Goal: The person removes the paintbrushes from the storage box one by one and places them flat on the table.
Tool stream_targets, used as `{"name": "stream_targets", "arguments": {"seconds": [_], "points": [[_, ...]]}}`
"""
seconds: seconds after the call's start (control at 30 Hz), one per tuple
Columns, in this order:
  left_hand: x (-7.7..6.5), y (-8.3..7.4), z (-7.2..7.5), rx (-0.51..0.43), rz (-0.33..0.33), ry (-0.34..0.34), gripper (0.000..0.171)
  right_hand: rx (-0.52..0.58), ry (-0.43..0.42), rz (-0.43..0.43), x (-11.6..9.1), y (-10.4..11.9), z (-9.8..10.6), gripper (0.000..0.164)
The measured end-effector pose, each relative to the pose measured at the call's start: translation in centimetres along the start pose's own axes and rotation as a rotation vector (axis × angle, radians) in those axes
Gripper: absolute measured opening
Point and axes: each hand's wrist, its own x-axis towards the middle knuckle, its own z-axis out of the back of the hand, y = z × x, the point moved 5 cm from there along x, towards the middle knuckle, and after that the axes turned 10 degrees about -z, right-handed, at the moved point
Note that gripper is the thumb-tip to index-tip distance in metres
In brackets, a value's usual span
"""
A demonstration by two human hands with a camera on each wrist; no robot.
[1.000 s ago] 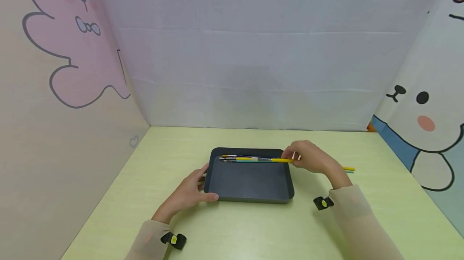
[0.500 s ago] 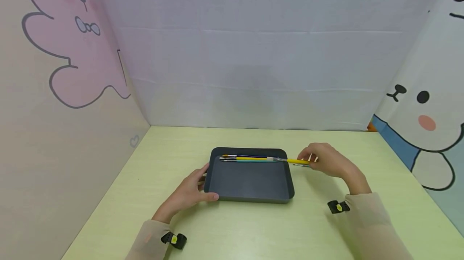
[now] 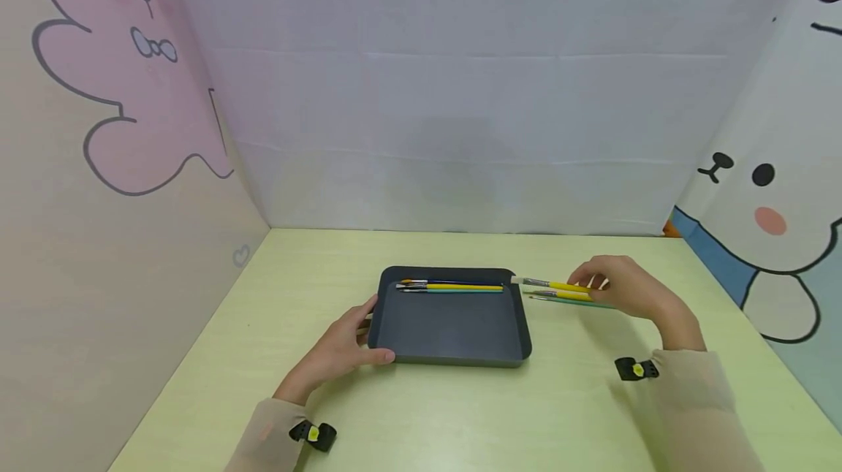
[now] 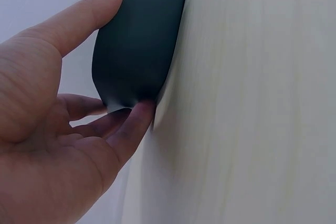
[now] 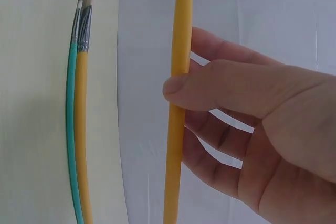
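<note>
My right hand [image 3: 634, 293] pinches a yellow paintbrush [image 5: 181, 30] between thumb and fingers, in the air just right of the tray. Its pale, flat bristles point left, close to the tray's upper right corner. Below it on the table lie another yellow paintbrush [image 5: 81, 108] and a teal paintbrush [image 5: 71, 98], side by side. The dark grey tray [image 3: 454, 329] bears a dark blue paintbrush [image 3: 454, 282], a yellow one and a teal one along its far side. With thumb and fingertips, my left hand [image 3: 338, 348] grips the tray's near left corner.
The pale yellow-green table [image 3: 460, 413] runs back to a white cloth backdrop [image 3: 460, 128]. Cartoon-printed side panels stand at left and right. Each wrist wears a black strap with a small device.
My right hand has moved right with the yellow paintbrush, drawing its bristles out from over the tray. The two brushes on the table beneath have come into fuller view. The left hand holds still.
</note>
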Motion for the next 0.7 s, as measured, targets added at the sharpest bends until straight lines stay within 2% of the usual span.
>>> {"name": "stream_targets", "arguments": {"seconds": [0.2, 0.7], "points": [[0.0, 0.1, 0.0, 0.012, 0.013, 0.0, 0.12, -0.007, 0.003, -0.022, -0.2, -1.2, 0.2, 0.031], [0.1, 0.1, -0.1, 0.039, 0.018, -0.004, 0.119, 0.001, 0.048, -0.023, 0.1, -2.8, -0.8, 0.031]]}}
